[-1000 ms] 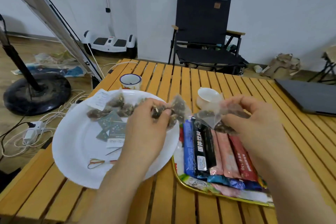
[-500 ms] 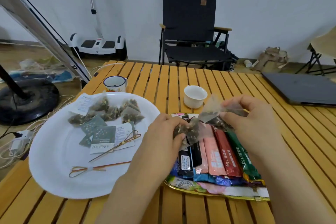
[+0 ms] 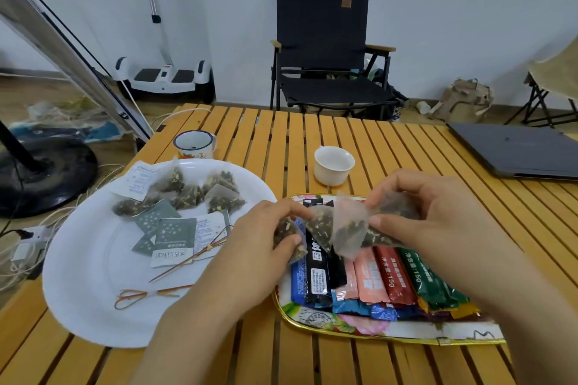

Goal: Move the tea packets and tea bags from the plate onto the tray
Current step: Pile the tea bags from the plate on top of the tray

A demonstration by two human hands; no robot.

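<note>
A white plate (image 3: 87,275) on the left still carries several mesh tea bags (image 3: 187,187), paper tags and loose strings. To its right a gold-rimmed floral tray (image 3: 359,327) is filled with several coloured tea packets (image 3: 369,278) lying side by side. My left hand (image 3: 259,247) pinches mesh tea bags (image 3: 319,225) above the tray's left end. My right hand (image 3: 438,219) grips more mesh tea bags (image 3: 350,234) just beside it, over the packets. The two hands nearly meet.
A small white cup (image 3: 333,165) stands behind the tray and an enamel mug (image 3: 194,144) behind the plate. A closed laptop (image 3: 516,150) lies at the far right of the slatted wooden table (image 3: 281,141). Beyond the table stands a black folding chair (image 3: 325,50).
My left hand has carried tea bags from over the plate rightwards to above the tray. It now sits close to my right hand, which stays over the packets.
</note>
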